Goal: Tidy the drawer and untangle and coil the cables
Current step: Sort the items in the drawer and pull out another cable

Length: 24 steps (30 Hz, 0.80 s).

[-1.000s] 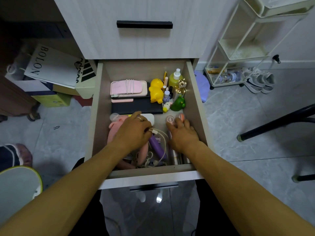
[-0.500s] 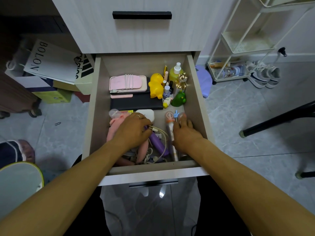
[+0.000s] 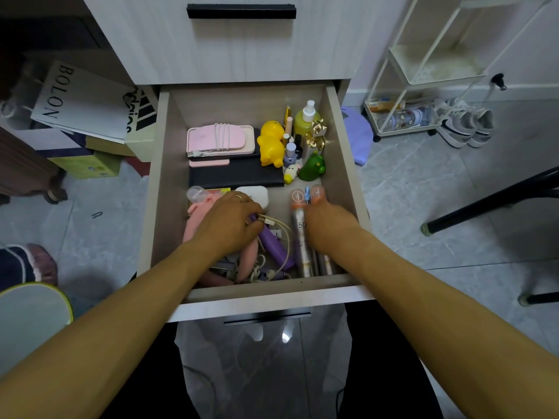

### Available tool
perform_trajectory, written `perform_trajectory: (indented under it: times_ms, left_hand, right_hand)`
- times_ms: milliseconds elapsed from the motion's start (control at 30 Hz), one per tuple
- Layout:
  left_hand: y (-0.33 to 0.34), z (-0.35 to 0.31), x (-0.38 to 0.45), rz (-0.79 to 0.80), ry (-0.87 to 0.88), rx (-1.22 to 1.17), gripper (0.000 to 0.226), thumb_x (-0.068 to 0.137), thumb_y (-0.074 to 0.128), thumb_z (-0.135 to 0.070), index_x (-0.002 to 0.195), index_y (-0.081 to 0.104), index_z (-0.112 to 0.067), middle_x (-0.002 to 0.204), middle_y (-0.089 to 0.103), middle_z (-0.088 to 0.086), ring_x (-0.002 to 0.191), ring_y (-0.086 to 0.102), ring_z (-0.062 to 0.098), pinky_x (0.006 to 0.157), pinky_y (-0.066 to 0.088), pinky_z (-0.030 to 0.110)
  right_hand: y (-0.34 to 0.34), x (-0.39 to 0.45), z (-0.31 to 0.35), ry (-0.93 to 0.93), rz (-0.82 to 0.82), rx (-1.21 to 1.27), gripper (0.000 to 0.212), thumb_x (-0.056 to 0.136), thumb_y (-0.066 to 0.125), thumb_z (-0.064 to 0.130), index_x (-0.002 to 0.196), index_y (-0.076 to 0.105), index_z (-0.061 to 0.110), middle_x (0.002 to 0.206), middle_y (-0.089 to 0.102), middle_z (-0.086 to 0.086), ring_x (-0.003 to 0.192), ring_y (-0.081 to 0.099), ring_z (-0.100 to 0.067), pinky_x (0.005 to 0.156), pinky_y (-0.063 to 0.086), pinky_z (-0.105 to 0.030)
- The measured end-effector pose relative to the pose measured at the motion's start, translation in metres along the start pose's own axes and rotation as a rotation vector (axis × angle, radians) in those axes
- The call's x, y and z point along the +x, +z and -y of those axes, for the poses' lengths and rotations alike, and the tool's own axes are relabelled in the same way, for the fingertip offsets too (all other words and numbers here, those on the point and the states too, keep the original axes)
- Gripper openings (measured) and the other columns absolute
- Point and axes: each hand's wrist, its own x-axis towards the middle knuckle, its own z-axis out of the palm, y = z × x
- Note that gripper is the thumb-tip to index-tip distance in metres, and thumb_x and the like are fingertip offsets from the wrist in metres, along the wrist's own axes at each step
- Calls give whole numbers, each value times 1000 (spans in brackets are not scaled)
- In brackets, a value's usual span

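A room in a home: a wood-grain drawer unit [image 3: 230, 46] stands on a grey tiled floor [image 3: 423, 213], with white sneakers [image 3: 465, 128] beside a white wire trolley [image 3: 423, 86], shopping bags [image 3: 78, 101] and a yellow duck toy [image 3: 270, 143] among toiletries.

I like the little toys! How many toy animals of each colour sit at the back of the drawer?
Yellow duck: 1
Green frog: 1
Small white duck: 1
Total: 3

White wire shelf cart [image 3: 423, 71] and sneakers [image 3: 465, 128] (right), BOLON paper bag [image 3: 75, 101] at left
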Motion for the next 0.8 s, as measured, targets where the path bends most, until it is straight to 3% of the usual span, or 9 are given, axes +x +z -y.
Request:
perform_trajectory:
  times_ms: [100,267,400,500,700,800]
  left_hand:
    - [1,2,1,14,-4,-7,24,89,61,-27,108,73,-18,113,67,6,112,52,23,97,37,35]
    - [2,3,3,9,2,-19,24,89,62,-27,107,74,-18,110,68,6,110,53,23,96,39,34]
    - [2,4,3,16,0,-19,21,90,62,-27,105,74,-18,110,68,6,111,53,23,97,38,35]
    - [1,3,2,18,-9,-26,21,90,61,-28,104,74,-18,110,68,5,110,52,21,96,39,35]
    - [-1,2,0,34,-23,-37,22,89,61,-26,105,74,-17,108,66,6,108,53,22,92,39,33]
    - [-2,1,0,46,-30,-41,21,89,62,-26,105,74,-19,108,66,6,105,53,21,90,40,33]
  right_hand:
    - [-7,20,-3,-59,-136,14,48,94,54,21,137,38,11,140,35,-17,126,42,-35,93,46,-44]
    - [10,51,-7,-104,-30,-47,62,96,48,35,150,23,18,157,17,-13,143,18,-34,109,34,-49]
    - [25,49,-5,-43,-76,20,56,98,43,27,148,22,13,146,32,-20,138,24,-37,104,37,-48]
    - [27,38,-3,-41,-62,50,60,100,41,27,151,15,10,148,29,-24,139,24,-39,108,34,-48]
    - [15,10,0,-34,-95,-54,58,94,53,17,145,29,6,148,21,-22,135,27,-37,102,43,-43]
    - [17,0,0,4,6,-44,52,96,51,12,145,34,8,147,33,-21,126,46,-35,97,48,-43]
